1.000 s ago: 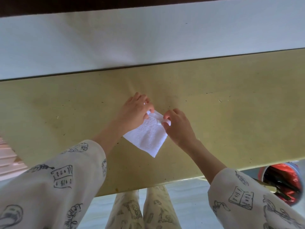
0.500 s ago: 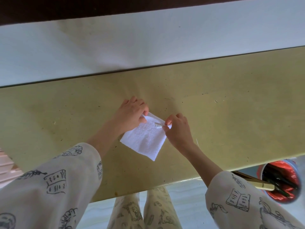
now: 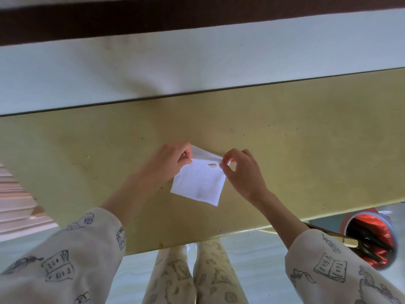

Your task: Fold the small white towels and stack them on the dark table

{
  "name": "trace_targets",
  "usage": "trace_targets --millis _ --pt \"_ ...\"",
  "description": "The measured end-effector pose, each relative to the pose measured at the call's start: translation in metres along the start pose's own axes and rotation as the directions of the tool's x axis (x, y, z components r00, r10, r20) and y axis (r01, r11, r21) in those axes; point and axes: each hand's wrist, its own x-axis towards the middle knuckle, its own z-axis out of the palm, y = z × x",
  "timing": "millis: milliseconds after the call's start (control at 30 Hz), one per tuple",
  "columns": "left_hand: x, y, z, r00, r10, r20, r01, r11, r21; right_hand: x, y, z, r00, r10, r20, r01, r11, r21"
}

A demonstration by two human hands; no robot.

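Small white towel (image 3: 200, 183): terry, nubbly pile, folded to a rough square, lying skewed near the middle of the table (image 3: 306, 150). Table top is yellowish-olive, smooth, matte, with dark specks and scuffs. Small tag on the towel's far edge, print too small to read. Far edge lifted, showing layers parted. Left hand (image 3: 168, 161) pinches the far-left corner between thumb and fingers; grip closed on cloth. Right hand (image 3: 243, 170) pinches the far-right corner, thumb and forefinger tips together on the towel. Both sleeves (image 3: 72, 257) pale with line-drawn book prints. Red-lined bin (image 3: 372, 238) at lower right, partly cut off; contents dark, unclear
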Motion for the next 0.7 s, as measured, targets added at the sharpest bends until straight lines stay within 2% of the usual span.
trace_targets --millis 200,367,433,567,700 --pt "-0.056 0.021 -0.006 0.987 0.115 -0.109 -0.106 0.991 0.083 -0.042 -0.014 -0.019 0.994 -0.108 0.014 0.108 0.994 0.001" --pt "-0.094 0.029 -0.001 0.991 0.137 -0.002 -0.136 0.988 0.077 -0.081 -0.016 -0.02 0.99 -0.079 0.114 0.068 0.993 0.097" --pt "-0.103 0.03 0.003 0.995 0.084 0.055 -0.085 0.996 0.018 -0.092 -0.015 -0.019 0.986 -0.039 0.163 0.015 0.989 0.145" --pt "-0.105 0.029 0.007 0.988 -0.119 0.098 0.136 0.972 -0.192 -0.094 -0.013 -0.017 0.977 0.088 0.196 -0.141 0.95 0.278" --pt "-0.084 0.025 0.014 0.98 -0.182 0.081 0.194 0.966 -0.171 -0.071 -0.009 -0.012 0.957 0.189 0.221 -0.249 0.926 0.283"
